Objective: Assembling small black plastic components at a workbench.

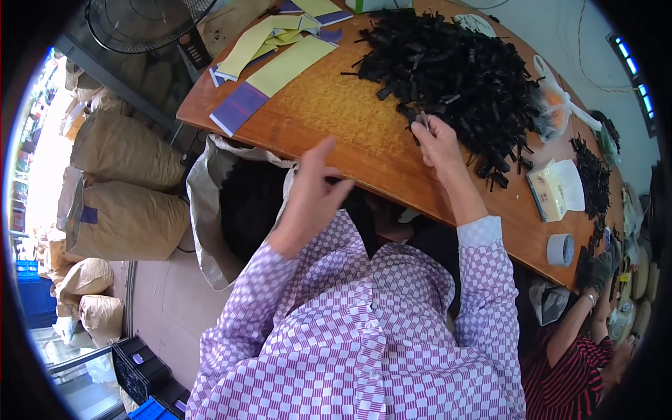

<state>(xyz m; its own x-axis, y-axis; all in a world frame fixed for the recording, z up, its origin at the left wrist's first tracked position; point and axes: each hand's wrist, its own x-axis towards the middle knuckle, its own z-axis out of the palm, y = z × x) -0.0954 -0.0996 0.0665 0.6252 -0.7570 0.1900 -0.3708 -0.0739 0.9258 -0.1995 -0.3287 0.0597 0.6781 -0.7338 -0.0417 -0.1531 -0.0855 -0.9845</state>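
Note:
A big heap of short black strips (455, 70) covers the far middle of the wooden table (329, 105). At the heap's near left edge, my right hand (439, 143) pinches a small dark strip (422, 119) between thumb and forefinger. My left hand (313, 199) hovers at the table's near edge, fingers apart and slightly blurred, holding nothing. Just left of it, below the table edge, an open white sack (203, 210) holds a dark mass of black pieces (250, 203).
Yellow and purple paper strips (294, 66) lie on the far left of the table. A tissue pack (547, 190), a tape roll (559, 249) and a plastic bag (553, 112) are on the right. Brown sacks (126, 220) stand at left. Another person's arm (570, 325) reaches in at right.

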